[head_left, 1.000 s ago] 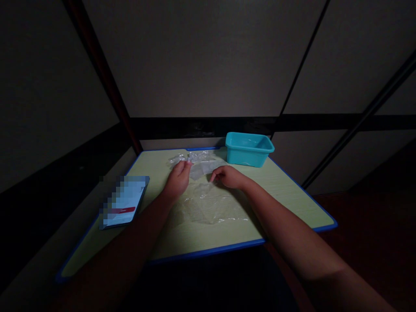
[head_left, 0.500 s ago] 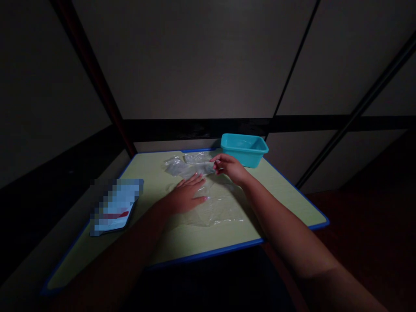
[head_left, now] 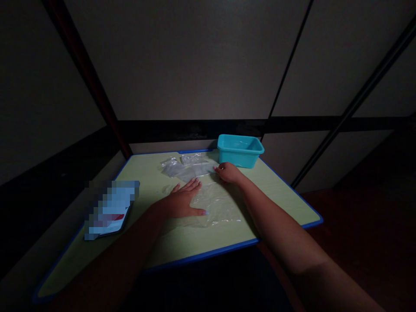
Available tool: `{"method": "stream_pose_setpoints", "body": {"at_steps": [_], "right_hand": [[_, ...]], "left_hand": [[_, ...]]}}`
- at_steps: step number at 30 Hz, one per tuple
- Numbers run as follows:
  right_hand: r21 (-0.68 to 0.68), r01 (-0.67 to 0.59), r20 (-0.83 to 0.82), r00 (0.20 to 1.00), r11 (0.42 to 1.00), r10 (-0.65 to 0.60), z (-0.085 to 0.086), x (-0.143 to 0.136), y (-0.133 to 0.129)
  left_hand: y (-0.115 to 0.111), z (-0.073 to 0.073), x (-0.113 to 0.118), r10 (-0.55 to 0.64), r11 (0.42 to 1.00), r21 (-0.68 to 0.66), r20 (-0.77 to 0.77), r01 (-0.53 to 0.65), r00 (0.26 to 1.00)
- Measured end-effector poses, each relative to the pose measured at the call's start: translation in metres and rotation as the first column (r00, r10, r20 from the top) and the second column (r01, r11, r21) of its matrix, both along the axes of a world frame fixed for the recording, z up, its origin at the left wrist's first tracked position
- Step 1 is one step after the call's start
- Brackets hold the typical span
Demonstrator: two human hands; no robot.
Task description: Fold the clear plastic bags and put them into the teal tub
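My left hand (head_left: pixel 183 203) lies flat with its fingers spread on a clear plastic bag (head_left: pixel 224 210) laid out on the table. Just beyond its fingertips is another, whitish plastic bag (head_left: pixel 193 172), crumpled at its left end. The fingers of my right hand (head_left: pixel 230 173) are pinched at the right end of this whitish bag, low over the tabletop. Behind it lies a small folded clear plastic packet (head_left: pixel 191 159), apart from both hands.
A turquoise plastic basin (head_left: pixel 241 155) stands at the back right, close behind my right hand. At the left edge lies a tablet-like device (head_left: pixel 121 203), partly pixelated. The pale table (head_left: pixel 276 203) has a blue rim, and dark wall panels (head_left: pixel 188 65) rise behind it.
My right hand has come down slightly, its fingers now drawn together by the whitish bag's end. My left hand's thumb has spread wider and lower. The view has shifted a little.
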State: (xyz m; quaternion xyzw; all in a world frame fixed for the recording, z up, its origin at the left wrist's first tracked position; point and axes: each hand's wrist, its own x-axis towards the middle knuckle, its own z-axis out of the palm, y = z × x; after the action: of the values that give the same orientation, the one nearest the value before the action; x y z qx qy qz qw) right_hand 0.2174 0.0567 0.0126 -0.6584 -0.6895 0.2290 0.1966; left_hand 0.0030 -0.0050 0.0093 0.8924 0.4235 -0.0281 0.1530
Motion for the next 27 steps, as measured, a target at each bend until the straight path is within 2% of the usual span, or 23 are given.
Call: {"method": "stream_pose_setpoints", "body": {"at_steps": [3, 5, 7, 9, 11, 14, 15, 17, 18, 20, 22, 24, 26, 27], "right_hand": [[0.065, 0.004, 0.103, 0.995, 0.998, -0.011, 0.004, 0.001, -0.001], [0.128, 0.013, 0.116, 0.993, 0.992, -0.028, 0.005, 0.0, -0.001], [0.179, 0.006, 0.05, 0.999, 0.984, -0.015, 0.005, -0.001, -0.002], [0.184, -0.042, -0.114, 0.991, 0.982, 0.064, 0.006, -0.004, -0.003], [0.12, -0.161, -0.347, 0.918, 0.98, 0.193, 0.006, -0.009, -0.007], [-0.016, -0.408, -0.633, 0.711, 0.913, 0.306, 0.005, -0.015, -0.014], [-0.051, -0.467, -0.679, 0.665, 0.883, 0.312, 0.005, -0.018, -0.016], [-0.094, -0.512, -0.705, 0.64, 0.854, 0.305, 0.002, -0.021, -0.017], [-0.105, -0.502, -0.704, 0.647, 0.859, 0.293, 0.001, -0.022, -0.017], [-0.091, -0.441, -0.711, 0.657, 0.893, 0.252, -0.001, -0.021, -0.015], [-0.043, -0.349, -0.745, 0.635, 0.936, 0.203, 0.0, -0.019, -0.012], [0.001, -0.249, -0.78, 0.606, 0.968, 0.157, 0.003, -0.015, -0.01], [0.024, -0.157, -0.797, 0.593, 0.987, 0.113, 0.006, -0.012, -0.008], [0.029, -0.12, -0.803, 0.589, 0.992, 0.095, 0.007, -0.011, -0.007]], "left_hand": [[0.001, -0.002, 0.001, -0.009, 0.999, 0.037, 0.048, 0.008, 0.999], [0.003, -0.002, 0.0, 0.002, 0.997, 0.082, 0.111, -0.011, 0.994], [0.007, 0.0, -0.001, 0.039, 0.986, 0.15, 0.218, -0.073, 0.975], [0.013, 0.003, -0.003, 0.086, 0.957, 0.229, 0.367, -0.179, 0.926], [0.018, 0.008, -0.005, 0.122, 0.911, 0.279, 0.519, -0.303, 0.846], [0.023, 0.013, -0.007, 0.174, 0.864, 0.221, 0.713, -0.453, 0.679], [0.024, 0.014, -0.006, 0.189, 0.866, 0.171, 0.758, -0.47, 0.624], [0.023, 0.014, -0.005, 0.24, 0.895, 0.039, 0.797, -0.445, 0.554], [0.021, 0.014, -0.004, 0.267, 0.915, -0.028, 0.789, -0.402, 0.554], [0.017, 0.014, -0.003, 0.279, 0.949, -0.112, 0.734, -0.294, 0.62], [0.012, 0.017, -0.004, 0.231, 0.964, -0.054, 0.664, -0.262, 0.711], [0.008, 0.022, -0.006, 0.209, 0.938, 0.096, 0.612, -0.334, 0.763], [0.006, 0.028, -0.008, 0.242, 0.888, 0.169, 0.62, -0.428, 0.746], [0.006, 0.032, -0.01, 0.251, 0.885, 0.15, 0.642, -0.44, 0.725]]}}
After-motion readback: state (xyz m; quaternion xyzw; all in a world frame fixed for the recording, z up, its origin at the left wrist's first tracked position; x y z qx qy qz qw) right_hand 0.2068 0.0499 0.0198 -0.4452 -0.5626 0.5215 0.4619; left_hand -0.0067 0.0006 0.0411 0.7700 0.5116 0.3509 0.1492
